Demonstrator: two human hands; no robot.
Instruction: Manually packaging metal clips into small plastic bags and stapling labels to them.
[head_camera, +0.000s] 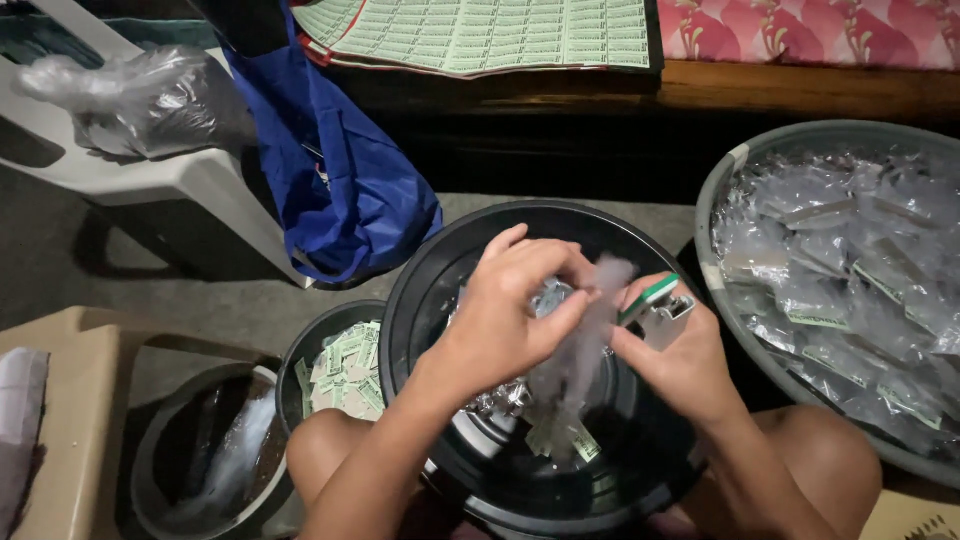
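Clear plastic packet pinched in left hand fingers, right hand gripping stapler beside it, over black basin

dim grey floor, pale plastic chair at upper left, tan plastic stool at lower left, dark wooden bed frame along the top, pink patterned bedding above it

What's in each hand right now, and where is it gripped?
Left hand pinches a small clear plastic bag at its top edge; right hand holds a stapler around its body.
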